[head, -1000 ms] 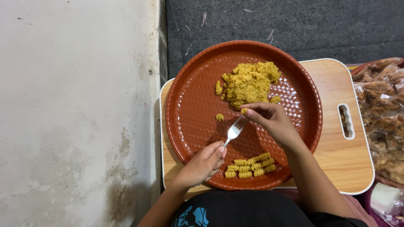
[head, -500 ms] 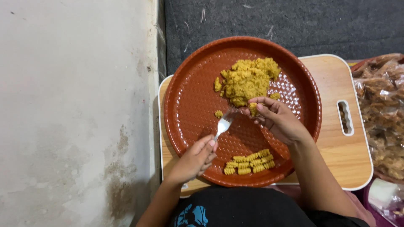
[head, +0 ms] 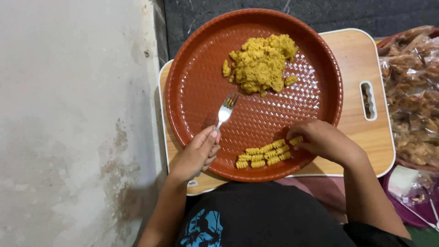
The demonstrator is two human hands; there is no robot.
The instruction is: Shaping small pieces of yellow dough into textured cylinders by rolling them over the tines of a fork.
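Round red tray (head: 192,87) resting on a wooden board (head: 356,59); the tray's near rim lies just below both hands, with bare patterned surface open between them. Beyond the right hand (head: 322,139), clear bags of brown snacks (head: 411,96) crowd the board's edge. Left hand (head: 199,153) closed around a fork (head: 225,110), tines pointing away toward the yellow dough heap (head: 261,64). Right fingers pinched on one ridged dough piece (head: 296,140) at the end of the row of shaped pieces (head: 263,155).
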